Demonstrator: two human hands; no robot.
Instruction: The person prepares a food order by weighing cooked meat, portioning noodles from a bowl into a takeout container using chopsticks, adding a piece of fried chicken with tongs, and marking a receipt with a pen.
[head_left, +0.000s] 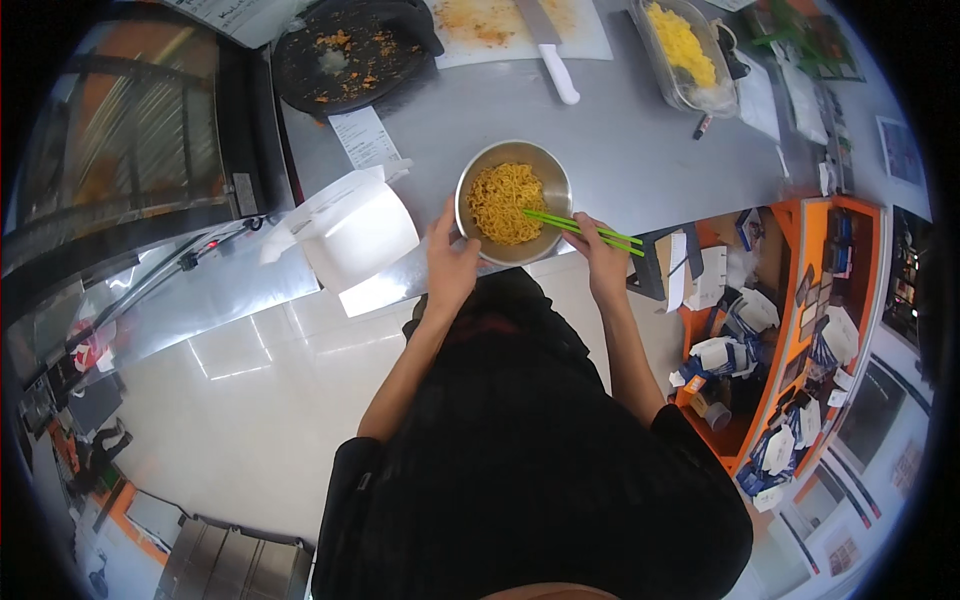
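Note:
A round metal bowl (559, 178) stands near the front edge of the steel counter, with cooked yellow noodles (504, 196) inside. My left hand (452, 266) grips its lower left side, thumb by the near rim and fingers along the outside. In my right hand (606, 259) is a pair of green chopsticks (585, 229), held at the bowl's right side. Their tips reach into the noodles, and their other ends stick out past my fingers. Just left of the bowl sits an open white paper food box (364, 232), its flaps spread.
Behind lie a black round pan (300, 71) with food scraps, a printed receipt (365, 139), and a stained cutting board (480, 45) bearing a white-handled knife (556, 71). A plastic tub (720, 94) holds yellow food. Orange shelving (795, 300) stands right, a glass-fronted cabinet (135, 127) left.

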